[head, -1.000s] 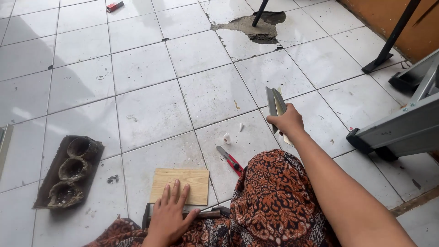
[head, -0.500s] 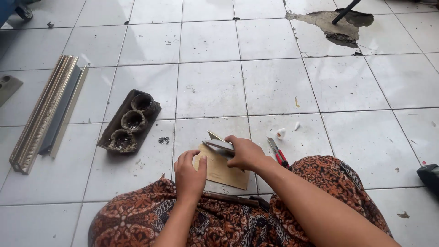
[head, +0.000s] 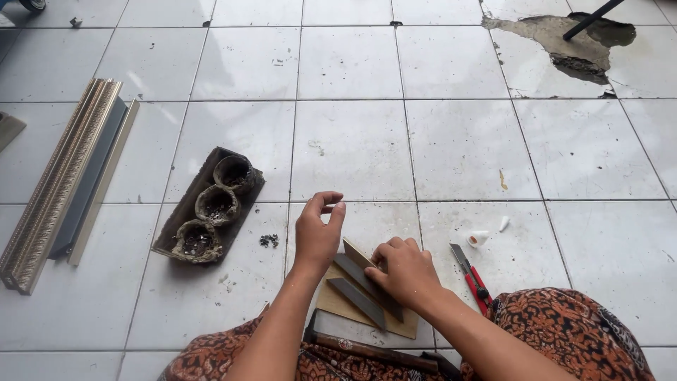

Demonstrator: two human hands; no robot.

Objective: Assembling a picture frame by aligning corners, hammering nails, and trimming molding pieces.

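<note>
**Grey strips pinned on a wooden board**

Two grey moulding strips (head: pixel 361 282) lie on the wooden board (head: pixel 337 302), pressed under the right hand (head: pixel 405 271). At ten o'clock, the left hand (head: pixel 317 236) hovers, fingers loosely curled, empty. A red cutter (head: pixel 471 269) lies at three o'clock.

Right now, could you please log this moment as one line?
right hand: pressing grey moulding strips | wooden board: beneath | left hand: raised, empty

Wooden board (head: pixel 331 302) partly hidden under right hand (head: pixel 405 271); hammer (head: pixel 367 349) half cut off.
</note>
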